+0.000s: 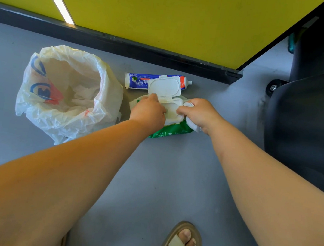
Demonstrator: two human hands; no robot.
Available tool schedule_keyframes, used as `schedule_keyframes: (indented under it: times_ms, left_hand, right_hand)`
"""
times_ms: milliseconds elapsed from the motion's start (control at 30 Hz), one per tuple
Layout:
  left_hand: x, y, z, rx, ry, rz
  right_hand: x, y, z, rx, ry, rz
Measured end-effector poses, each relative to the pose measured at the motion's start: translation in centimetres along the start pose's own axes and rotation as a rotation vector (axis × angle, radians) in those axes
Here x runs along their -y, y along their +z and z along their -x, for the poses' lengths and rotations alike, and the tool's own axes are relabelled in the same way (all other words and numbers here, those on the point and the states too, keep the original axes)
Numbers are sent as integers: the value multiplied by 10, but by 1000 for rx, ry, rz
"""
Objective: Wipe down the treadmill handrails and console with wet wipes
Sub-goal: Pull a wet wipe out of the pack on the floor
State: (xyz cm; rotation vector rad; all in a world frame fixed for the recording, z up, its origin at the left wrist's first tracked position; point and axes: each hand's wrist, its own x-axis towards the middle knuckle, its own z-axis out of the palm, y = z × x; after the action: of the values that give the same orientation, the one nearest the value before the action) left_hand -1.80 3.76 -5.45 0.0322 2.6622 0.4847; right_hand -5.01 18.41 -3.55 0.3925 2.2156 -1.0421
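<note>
The wet wipe pack [171,132], green, lies on the grey floor [152,181] with its white lid [164,87] raised. The left hand [148,110] rests on the pack, fingers at the opening; its grip is not discernible. The right hand [199,112] grips a crumpled white wipe [193,125]. A tube [137,81] lies just behind the pack. An open plastic bag [66,91] stands to the left. The dark treadmill base [304,125] is on the right.

hands 2: left hand [148,111], right hand [200,112] | wipes pack [173,132] 1 | loose wipe [193,125] 1 | tube [137,81] 1 | plastic bag [109,87] 1
</note>
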Motion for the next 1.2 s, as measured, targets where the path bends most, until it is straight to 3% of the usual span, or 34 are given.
schedule_keyframes:
  times_ms: [133, 200, 333, 433, 567, 700, 767, 833, 900, 1000, 1200]
  left_hand:
    - [-1, -12, -2, -81, -234, 577]
    - [0, -16, 1, -43, -254, 768]
    - [5, -12, 7, -12, -144, 504]
    - [6, -11, 7, -72, -151, 444]
    - [8, -14, 4, -79, -196, 603]
    - [19, -17, 9, 128, -193, 890]
    - [21, -17, 9, 79, -241, 1067]
    - [24, -16, 3, -83, -297, 989]
    - [26, -15, 0, -139, -361, 742]
    - [26, -9, -2, 50, -421, 500]
    - [22, -8, -7, 119, -502, 585]
  right_hand:
    - [-4, 1, -1, -12, 38, -33]
    - [-8, -1, -2, 6, 68, -9]
    - [-9, -1, -3, -42, 47, 90]
    - [3, 3, 0, -181, -200, 166]
    - [17, 17, 9, 42, -395, 186]
    - [16, 19, 6, 18, -472, 361]
    - [13, 17, 3, -30, -476, 450]
    - [10, 15, 0, -128, -440, 485]
    - [6, 13, -1, -196, -405, 511]
    - [3, 14, 2, -218, -443, 566]
    - [0, 28, 11, -188, -531, 815]
